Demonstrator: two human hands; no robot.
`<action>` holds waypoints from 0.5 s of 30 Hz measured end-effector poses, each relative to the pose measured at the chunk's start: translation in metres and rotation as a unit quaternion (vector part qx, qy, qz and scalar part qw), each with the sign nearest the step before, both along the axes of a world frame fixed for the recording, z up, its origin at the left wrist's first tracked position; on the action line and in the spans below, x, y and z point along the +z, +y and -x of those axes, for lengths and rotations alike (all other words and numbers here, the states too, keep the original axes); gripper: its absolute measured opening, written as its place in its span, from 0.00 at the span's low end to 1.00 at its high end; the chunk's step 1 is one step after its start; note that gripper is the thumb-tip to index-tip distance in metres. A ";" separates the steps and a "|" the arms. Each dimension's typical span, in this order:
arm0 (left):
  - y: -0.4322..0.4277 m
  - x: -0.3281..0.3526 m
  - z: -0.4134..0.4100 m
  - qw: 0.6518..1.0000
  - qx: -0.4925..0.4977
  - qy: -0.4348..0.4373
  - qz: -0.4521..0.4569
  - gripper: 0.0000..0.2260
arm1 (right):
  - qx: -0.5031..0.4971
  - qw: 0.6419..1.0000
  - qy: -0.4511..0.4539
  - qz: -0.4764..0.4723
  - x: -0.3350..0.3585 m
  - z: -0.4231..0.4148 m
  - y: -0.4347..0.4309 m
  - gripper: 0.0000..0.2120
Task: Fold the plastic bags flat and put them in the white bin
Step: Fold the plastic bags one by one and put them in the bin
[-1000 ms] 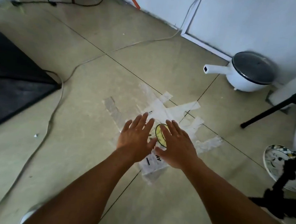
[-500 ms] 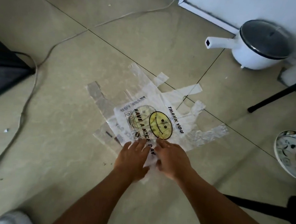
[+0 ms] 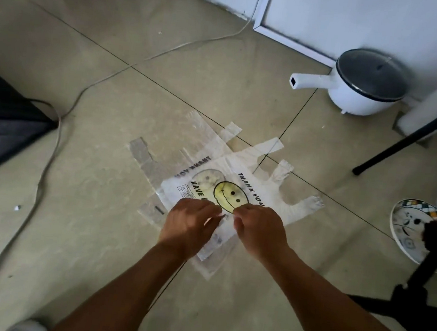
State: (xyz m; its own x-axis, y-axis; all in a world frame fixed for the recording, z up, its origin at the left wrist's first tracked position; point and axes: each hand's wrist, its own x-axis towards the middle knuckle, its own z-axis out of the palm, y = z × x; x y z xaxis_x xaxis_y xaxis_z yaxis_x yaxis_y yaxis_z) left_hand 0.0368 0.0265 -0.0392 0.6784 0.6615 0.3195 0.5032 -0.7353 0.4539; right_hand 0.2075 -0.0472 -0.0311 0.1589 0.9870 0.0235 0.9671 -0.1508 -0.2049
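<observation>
Plastic bags (image 3: pixel 276 198) lie on the floor (image 3: pixel 97 233), pot (image 3: pixel 360 91) behind-right, plate (image 3: pixel 410 228) right.

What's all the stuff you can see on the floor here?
bags: several overlapping, clear with yellow smiley, floor centre
pot: one, white with dark lid, far right by the wall
plate: one, patterned, right edge
stand: one, black, right side
cables: at least two, grey and black, left side
mat: one, black, left edge
left hand: one, pinching the bags
right hand: one, pinching the bags
</observation>
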 end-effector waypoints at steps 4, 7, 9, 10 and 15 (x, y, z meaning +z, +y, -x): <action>0.019 0.041 0.003 0.985 0.165 -0.042 0.037 0.29 | -0.083 0.996 -0.020 -0.011 0.049 0.011 0.012 0.02; 0.030 0.071 0.009 0.940 0.299 -0.047 0.156 0.43 | -0.100 0.994 -0.029 -0.022 0.100 0.028 0.022 0.03; 0.032 0.094 0.011 0.911 0.342 -0.073 0.218 0.49 | -0.088 0.994 -0.019 -0.060 0.143 0.042 0.024 0.03; 0.030 0.110 0.008 0.898 0.351 -0.093 0.250 0.51 | -0.081 0.994 -0.012 -0.077 0.166 0.049 0.024 0.04; 0.036 0.180 0.003 0.815 0.295 -0.257 0.427 0.56 | -0.069 0.985 -0.018 -0.157 0.292 0.084 0.007 0.07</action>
State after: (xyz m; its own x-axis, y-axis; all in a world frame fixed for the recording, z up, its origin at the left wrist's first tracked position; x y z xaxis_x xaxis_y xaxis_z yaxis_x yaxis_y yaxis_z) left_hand 0.0336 0.0624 0.1412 0.0834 0.9546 -0.2861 0.2373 0.2598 0.9361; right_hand 0.1238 -0.0401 0.2612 0.2846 0.8990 0.3329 0.9493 -0.2157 -0.2289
